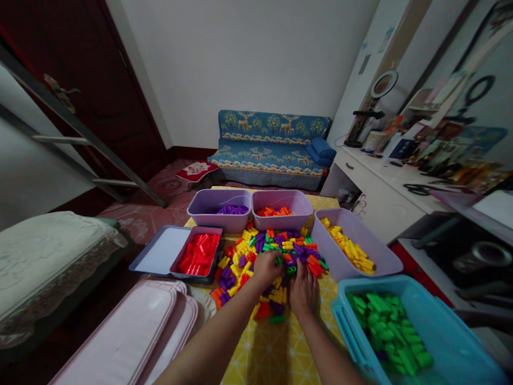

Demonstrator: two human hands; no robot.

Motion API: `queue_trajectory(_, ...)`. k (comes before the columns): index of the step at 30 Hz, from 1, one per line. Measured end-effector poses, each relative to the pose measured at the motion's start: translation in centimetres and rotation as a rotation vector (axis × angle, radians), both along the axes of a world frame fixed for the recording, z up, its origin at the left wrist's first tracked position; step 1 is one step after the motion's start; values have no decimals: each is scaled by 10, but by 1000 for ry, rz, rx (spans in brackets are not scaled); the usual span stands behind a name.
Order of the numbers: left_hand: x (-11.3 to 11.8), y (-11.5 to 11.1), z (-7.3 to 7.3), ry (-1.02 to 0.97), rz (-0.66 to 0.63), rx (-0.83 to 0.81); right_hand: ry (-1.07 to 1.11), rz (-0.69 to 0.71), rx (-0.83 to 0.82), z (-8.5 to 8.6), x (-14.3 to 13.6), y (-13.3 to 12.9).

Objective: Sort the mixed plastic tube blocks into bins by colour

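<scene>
Plastic pieces (260, 241) lie heaped before us; our left hand (266, 268) curls fingers at a green piece (278, 261), grip unclear; our right hand (303, 289) rests fingers open.

left grip (267, 269) curled, right grip (303, 291) flatter, forearms (226, 331) outstretched

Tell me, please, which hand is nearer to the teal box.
Right. The right hand is at the near side of the pile, left of the teal box and apart from it; the left hand is over the pile, farther left.
</scene>
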State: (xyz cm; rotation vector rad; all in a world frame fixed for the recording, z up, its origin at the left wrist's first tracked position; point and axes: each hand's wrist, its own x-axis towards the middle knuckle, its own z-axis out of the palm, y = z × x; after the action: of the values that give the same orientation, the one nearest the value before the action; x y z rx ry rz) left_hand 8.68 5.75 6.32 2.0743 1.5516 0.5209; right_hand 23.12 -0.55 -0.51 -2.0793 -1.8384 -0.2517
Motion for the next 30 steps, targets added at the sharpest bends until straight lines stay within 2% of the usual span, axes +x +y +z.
queue_trajectory(3, -5, 6, 2, -321, 98, -86, 6, -2, -12, 1, 0, 0)
queue_trajectory(9, -11, 13, 15, -1003, 310, -299, 16, 2, 7, -1, 1, 1)
queue_trajectory(11, -11, 14, 15, -1079, 359, -356, 27, 2, 6, 1, 0, 0)
queue_trajectory(20, -3, 14, 3, -1121, 502, -464, 45, -28, 0, 7, -4, 0)
queue_trajectory(23, 0, 12, 8, -1133, 486, -477, 33, -36, -9, 2, -3, 0)
queue_trajectory(26, 16, 3, 20, -1137, 410, -537, 39, -32, -5, -3, -3, 2)
queue_trajectory(28, 36, -9, 30, -1146, 267, -608, 53, 4, 5, -5, -3, 4)
queue_trajectory(30, 62, -23, 40, -1173, 60, -681, 63, 29, 23, -7, -3, 6)
